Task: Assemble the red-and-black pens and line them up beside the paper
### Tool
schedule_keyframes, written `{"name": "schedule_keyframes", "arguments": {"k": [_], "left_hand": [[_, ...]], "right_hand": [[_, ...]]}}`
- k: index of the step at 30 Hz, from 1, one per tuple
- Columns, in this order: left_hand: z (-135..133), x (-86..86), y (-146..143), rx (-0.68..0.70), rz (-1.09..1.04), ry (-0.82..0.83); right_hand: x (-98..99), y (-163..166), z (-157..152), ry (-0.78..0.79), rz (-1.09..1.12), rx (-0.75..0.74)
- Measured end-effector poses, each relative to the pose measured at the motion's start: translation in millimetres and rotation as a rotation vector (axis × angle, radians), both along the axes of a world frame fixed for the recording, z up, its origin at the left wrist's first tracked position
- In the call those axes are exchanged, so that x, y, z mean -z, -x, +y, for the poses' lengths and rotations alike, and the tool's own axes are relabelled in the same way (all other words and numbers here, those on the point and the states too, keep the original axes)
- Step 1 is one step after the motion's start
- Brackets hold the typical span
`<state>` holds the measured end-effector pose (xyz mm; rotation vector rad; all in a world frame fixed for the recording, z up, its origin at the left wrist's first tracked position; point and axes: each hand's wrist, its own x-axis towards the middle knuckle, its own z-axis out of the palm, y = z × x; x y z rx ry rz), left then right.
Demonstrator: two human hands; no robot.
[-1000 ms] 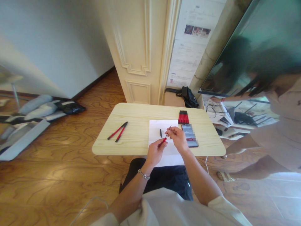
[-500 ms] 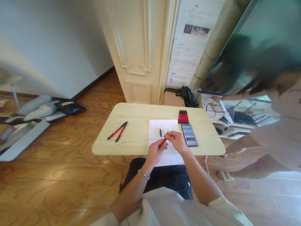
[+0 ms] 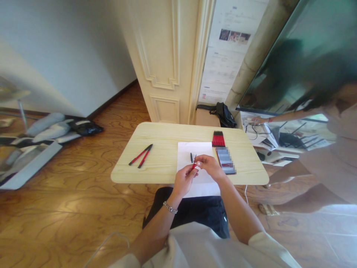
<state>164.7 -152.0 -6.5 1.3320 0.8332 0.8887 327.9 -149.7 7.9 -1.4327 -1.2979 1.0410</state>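
Observation:
My left hand is closed around the red barrel of a pen, held over a white sheet of paper. A thin dark rod sticks up from the barrel. My right hand has its thumb and fingers pinched together right beside the pen's upper end; what lies between them is too small to make out. On the paper just beyond my hands lies a small black pen part. A phone-like object, its screen pixelated, lies right of my right hand.
Several red-and-black pens lie in a row at the table's back right. Two more pens form a V on the left of the wooden table. A person stands at the right, one hand at a shelf with cables.
The pen has turned more upright in my left hand, and its thin rod now points up rather than right. My right fingertips have shifted slightly against its upper end. The view has moved slightly.

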Motion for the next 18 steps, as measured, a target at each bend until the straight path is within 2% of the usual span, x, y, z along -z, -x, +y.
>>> {"name": "schedule_keyframes", "arguments": {"k": [2, 4, 7, 11, 14, 18], "left_hand": [[0.8, 0.2, 1.4, -0.016, -0.012, 0.020], [1.4, 1.0, 2.0, -0.023, -0.014, 0.028], [1.5, 2.7, 2.1, -0.024, -0.020, 0.023], [1.1, 4.3, 3.3, -0.033, -0.016, 0.020], [1.1, 4.6, 5.4, -0.037, -0.018, 0.024], [1.3, 4.7, 5.6, -0.036, -0.014, 0.035]], "right_hand": [[4.4, -3.2, 10.8, 0.026, -0.123, 0.081], [8.9, -3.0, 22.5, 0.076, -0.363, 0.173], [14.1, 4.0, 35.6, 0.185, -0.690, 0.196], [16.7, 13.3, 41.2, 0.230, -0.910, 0.203], [16.6, 9.7, 40.2, 0.182, -0.838, 0.222], [9.8, -2.6, 34.3, 0.051, -0.308, 0.237]]}}
